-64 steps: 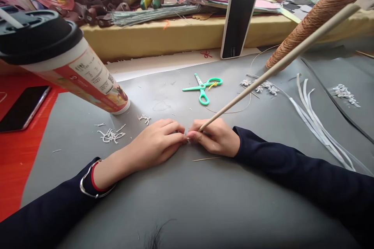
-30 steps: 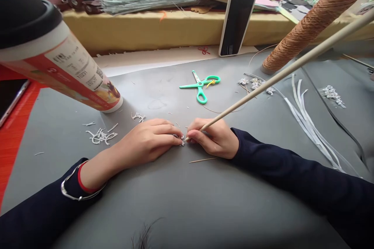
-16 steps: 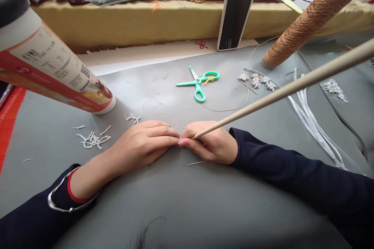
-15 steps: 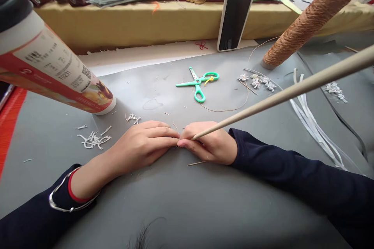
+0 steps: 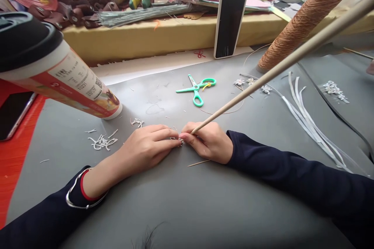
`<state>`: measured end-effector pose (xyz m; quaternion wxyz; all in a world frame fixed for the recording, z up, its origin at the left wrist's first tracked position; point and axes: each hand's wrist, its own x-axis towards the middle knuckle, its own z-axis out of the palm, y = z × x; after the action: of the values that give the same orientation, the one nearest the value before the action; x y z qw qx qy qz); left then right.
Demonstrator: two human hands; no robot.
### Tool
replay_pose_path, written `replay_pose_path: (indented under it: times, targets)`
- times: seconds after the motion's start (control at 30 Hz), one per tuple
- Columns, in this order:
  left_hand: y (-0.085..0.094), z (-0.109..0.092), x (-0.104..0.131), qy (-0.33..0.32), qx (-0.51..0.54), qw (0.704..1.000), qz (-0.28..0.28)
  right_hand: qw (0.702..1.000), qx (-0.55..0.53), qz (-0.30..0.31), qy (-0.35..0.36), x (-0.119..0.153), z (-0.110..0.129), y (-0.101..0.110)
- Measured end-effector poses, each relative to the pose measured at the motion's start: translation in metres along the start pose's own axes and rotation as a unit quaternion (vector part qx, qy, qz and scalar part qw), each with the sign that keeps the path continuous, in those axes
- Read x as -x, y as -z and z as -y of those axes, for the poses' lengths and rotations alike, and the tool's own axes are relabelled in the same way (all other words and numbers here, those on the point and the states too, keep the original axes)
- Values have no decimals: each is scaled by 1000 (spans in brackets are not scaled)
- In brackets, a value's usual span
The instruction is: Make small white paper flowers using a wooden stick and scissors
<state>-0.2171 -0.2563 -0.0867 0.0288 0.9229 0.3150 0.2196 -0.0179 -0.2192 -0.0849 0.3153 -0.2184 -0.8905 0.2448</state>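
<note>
My left hand (image 5: 147,144) lies low over the grey mat, its fingertips closed on a small white piece (image 5: 176,139). Most of that piece is hidden by the fingers. Close beside it, thumb against forefinger, my right hand (image 5: 209,140) grips the lower end of a long wooden stick (image 5: 257,81), which slants up to the right. The right fingertips meet the white piece. From under the right hand a thin pointed stick (image 5: 198,163) sticks out on the mat. White cord scraps (image 5: 103,142) lie left of my left hand.
Green scissors (image 5: 196,89) lie open beyond the hands. A lidded paper cup (image 5: 84,81) stands left, a phone (image 5: 230,23) upright at the back. Right are a brown thread spool (image 5: 300,29), white strips (image 5: 304,116) and small white flowers (image 5: 334,90). Another person's hand (image 5: 370,68) shows at the right edge.
The view has tilted up slightly and shifted, showing more of the back shelf. More of the white piece shows between my fingertips. Another person's hand has appeared at the right edge.
</note>
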Motion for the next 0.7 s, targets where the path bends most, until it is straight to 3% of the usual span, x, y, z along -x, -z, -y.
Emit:
replay_pose_path:
  times: [0.3,0.5,0.7]
  targets:
    - [1,0,-4,41,54,997,37,999,31,-22,35,1,-1,-4]
    - [-3,0,3,33,27,999,-17,998,-32,-54,-5,1,-2,1]
    - [-2,0,4,10,4,999,-45,999,-39,-11,9,2,-3,0]
